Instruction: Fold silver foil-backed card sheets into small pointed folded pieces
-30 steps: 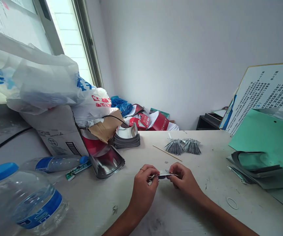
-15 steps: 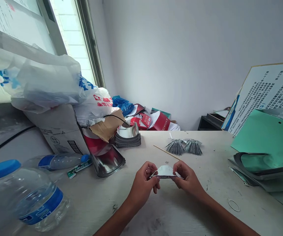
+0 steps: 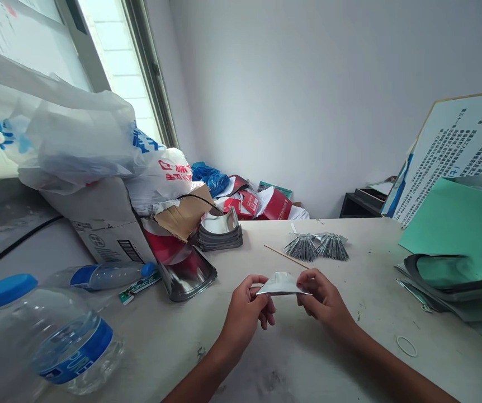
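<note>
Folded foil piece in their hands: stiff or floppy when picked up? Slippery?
Probably light: the folded foil piece looks thin at its edges. Likely holds shape: its peak stands crisp between the left hand and right hand. The shiny face may be slippery.

Free room on the tabletop (image 3: 350,330) right of the hands (image 3: 245,310) (image 3: 322,294), up to a stack of curved metal sheets (image 3: 446,285). Ahead, a thin wooden stick (image 3: 285,256), then fanned metal strips (image 3: 308,248) in the way. To the left, a curved shiny metal sheet (image 3: 186,277) and a large plastic water bottle (image 3: 52,341) blocking passage.
</note>
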`<action>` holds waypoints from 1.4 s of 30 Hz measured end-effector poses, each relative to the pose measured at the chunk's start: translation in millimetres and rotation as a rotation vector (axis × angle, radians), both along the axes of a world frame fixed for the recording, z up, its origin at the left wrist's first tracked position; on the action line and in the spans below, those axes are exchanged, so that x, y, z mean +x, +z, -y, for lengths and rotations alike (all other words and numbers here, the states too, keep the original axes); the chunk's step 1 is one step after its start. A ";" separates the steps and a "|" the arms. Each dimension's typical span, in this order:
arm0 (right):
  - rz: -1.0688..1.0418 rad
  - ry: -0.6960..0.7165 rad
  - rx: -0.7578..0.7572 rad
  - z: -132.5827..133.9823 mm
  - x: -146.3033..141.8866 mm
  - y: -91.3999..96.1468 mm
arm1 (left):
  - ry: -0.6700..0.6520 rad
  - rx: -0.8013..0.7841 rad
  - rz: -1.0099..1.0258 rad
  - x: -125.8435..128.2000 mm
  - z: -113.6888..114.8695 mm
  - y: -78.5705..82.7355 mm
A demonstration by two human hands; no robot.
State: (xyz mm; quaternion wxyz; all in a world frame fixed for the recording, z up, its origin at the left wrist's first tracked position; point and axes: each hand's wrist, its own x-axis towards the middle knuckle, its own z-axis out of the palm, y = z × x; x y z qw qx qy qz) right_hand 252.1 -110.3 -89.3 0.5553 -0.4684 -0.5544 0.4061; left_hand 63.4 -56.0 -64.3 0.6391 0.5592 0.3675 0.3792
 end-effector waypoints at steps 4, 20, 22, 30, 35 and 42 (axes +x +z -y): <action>0.042 -0.092 -0.010 3.1 0.1 -0.1 | -0.038 -0.042 0.008 0.3 -1.2 -0.6; 0.338 -0.072 0.307 3.3 6.9 1.1 | -0.152 -0.515 0.314 -14.3 -7.0 4.9; 0.463 -0.073 0.430 5.3 6.9 1.9 | -0.157 -0.532 0.343 -14.6 -6.7 7.0; 0.803 -0.094 0.713 8.1 11.6 1.3 | -0.148 -0.570 0.442 -15.8 -7.1 9.1; 0.901 -0.086 0.771 12.0 11.8 5.3 | -0.171 -0.509 0.439 -16.9 -7.5 9.8; 0.848 -0.114 0.864 8.7 9.7 5.9 | -0.123 -0.499 0.383 -16.5 -7.8 13.0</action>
